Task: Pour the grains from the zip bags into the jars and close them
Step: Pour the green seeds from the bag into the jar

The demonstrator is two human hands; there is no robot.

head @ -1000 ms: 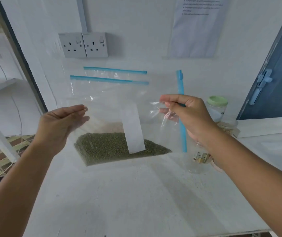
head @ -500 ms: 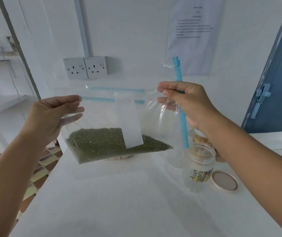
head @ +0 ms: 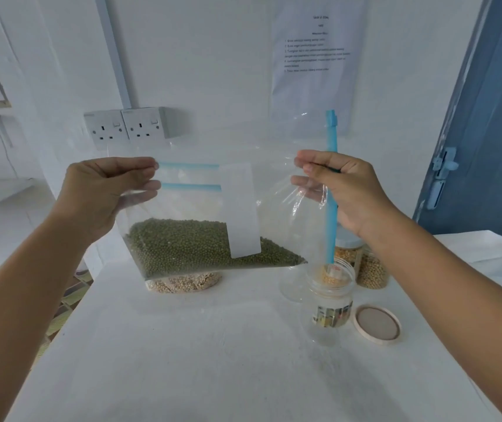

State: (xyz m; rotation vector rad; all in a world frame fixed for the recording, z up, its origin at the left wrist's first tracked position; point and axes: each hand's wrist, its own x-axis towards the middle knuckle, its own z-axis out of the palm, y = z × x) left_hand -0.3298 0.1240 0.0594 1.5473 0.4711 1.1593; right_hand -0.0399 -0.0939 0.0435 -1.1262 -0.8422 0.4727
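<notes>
A clear zip bag (head: 189, 208) with a white label strip and green grains (head: 192, 245) in its bottom hangs in the air above the white table (head: 213, 345). My left hand (head: 106, 193) pinches its left edge. My right hand (head: 338, 190) pinches its right side near the blue zip strip (head: 331, 208), which runs down toward an open clear jar (head: 329, 303) with a printed label. The jar's beige lid (head: 377, 327) lies flat to its right.
A bag of pale grains (head: 182, 283) lies on the table behind the held bag. Two filled jars (head: 371, 269) stand at the back right, beside a white box (head: 481, 248). Wall sockets (head: 128, 126) and a taped paper sheet (head: 313, 56) are behind; a blue door (head: 493, 117) stands right.
The view tilted down, showing more table, the open jar and its lid. Both hands kept hold of the bag; its blue zip strip now hangs over the open jar.
</notes>
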